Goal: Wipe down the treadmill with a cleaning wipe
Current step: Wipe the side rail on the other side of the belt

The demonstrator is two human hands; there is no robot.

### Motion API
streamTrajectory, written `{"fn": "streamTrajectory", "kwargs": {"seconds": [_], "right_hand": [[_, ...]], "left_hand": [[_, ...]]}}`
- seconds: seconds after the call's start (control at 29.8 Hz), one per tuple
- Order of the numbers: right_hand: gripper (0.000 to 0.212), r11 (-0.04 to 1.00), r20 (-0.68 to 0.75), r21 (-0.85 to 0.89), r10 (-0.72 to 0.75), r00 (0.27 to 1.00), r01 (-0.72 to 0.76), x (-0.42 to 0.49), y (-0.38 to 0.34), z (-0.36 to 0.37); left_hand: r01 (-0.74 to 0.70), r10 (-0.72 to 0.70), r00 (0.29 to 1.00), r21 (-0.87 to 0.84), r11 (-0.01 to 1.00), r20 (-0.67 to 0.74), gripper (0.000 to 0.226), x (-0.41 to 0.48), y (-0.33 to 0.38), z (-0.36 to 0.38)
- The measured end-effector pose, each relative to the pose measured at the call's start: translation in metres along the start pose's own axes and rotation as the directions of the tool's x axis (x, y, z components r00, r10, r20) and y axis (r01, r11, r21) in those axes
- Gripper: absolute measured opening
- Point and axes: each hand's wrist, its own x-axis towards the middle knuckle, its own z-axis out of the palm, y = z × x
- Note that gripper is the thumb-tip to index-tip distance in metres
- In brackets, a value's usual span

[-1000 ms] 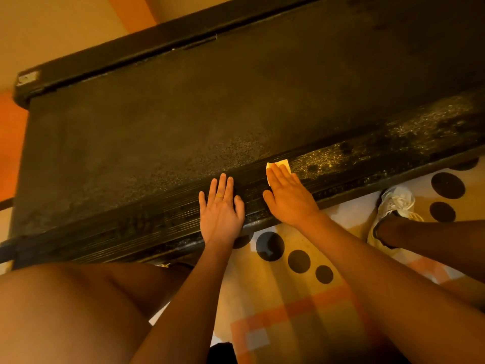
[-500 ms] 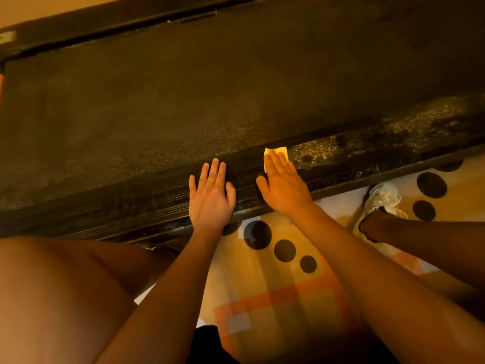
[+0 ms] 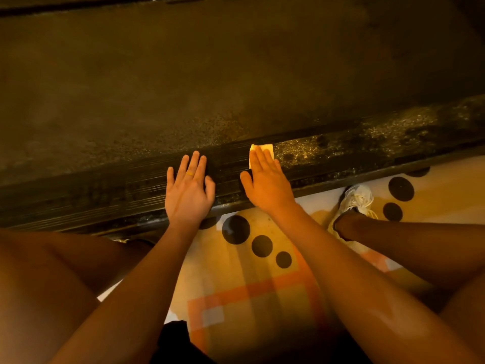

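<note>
From my feed, a bare knee (image 3: 39, 285) fills the lower left corner, and above it the treadmill (image 3: 183, 74) runs across the whole view, with its dark belt behind and its ribbed side rail (image 3: 105, 195) nearest me. The left hand (image 3: 187, 190) lies flat on that rail, fingers straight and slightly spread, holding nothing; I see a thin ring (image 3: 189, 174) on one finger. Just beside it, the right hand (image 3: 267, 185) presses the cleaning wipe (image 3: 262, 147) onto the rail with straight fingers, and the pale folded edge of the wipe shows past the fingertips. Right of the wipe, the rail is speckled with pale dust (image 3: 380, 132). Below the rail, a patterned mat (image 3: 249, 298) with dark circles covers the floor, and a white shoe (image 3: 358, 199) stands on it at the right.
</note>
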Motion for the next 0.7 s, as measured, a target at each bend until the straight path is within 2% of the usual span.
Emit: {"fn": "streamTrajectory", "kwargs": {"seconds": [0.13, 0.34, 0.57, 0.7], "right_hand": [[0.068, 0.999, 0.004, 0.009, -0.031, 1.000, 0.031, -0.045, 0.007, 0.016], [0.069, 0.999, 0.006, -0.034, -0.020, 1.000, 0.020, 0.026, 0.006, -0.001], [0.071, 1.000, -0.015, -0.001, -0.028, 1.000, 0.027, -0.048, 0.017, 0.020], [0.068, 0.999, -0.018, -0.032, -0.033, 0.999, 0.032, -0.012, 0.019, 0.009]], "left_hand": [[-0.005, 0.005, 1.000, 0.008, 1.000, 0.000, 0.055, 0.000, -0.001, 0.002], [-0.007, 0.007, 1.000, 0.008, 1.000, 0.013, 0.055, 0.000, 0.001, -0.001], [-0.014, 0.014, 1.000, -0.006, 1.000, 0.015, 0.055, 0.000, -0.001, -0.001], [-0.022, 0.022, 1.000, 0.004, 1.000, 0.023, 0.057, 0.001, -0.001, 0.000]]}}
